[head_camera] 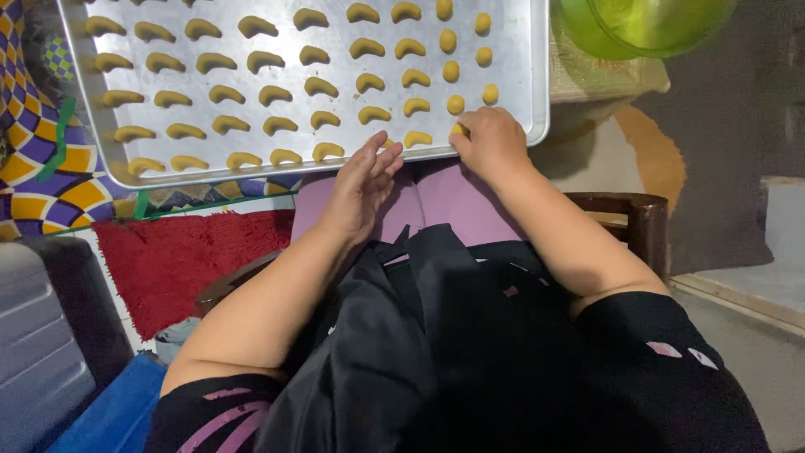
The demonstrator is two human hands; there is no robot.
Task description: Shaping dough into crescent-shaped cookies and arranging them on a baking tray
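A metal baking tray [520,50] lies in front of me, covered with several rows of yellow crescent-shaped dough pieces [272,92]; a few rounder dough lumps [453,71] sit toward its right side. My right hand [490,143] rests at the tray's near right corner, fingers curled over a small dough piece at the edge. My left hand [360,184] hovers just below the tray's near rim, palm turned inward, fingers together and holding nothing. Both forearms reach over my lap, which is covered by purple cloth [453,201] and a black garment.
A green plastic bowl [646,25] sits at the top right beyond the tray. A red shaggy mat [176,260] and patterned cloth [42,159] lie to the left. A dark wooden stool edge [641,222] shows at the right, a grey case [38,335] at the lower left.
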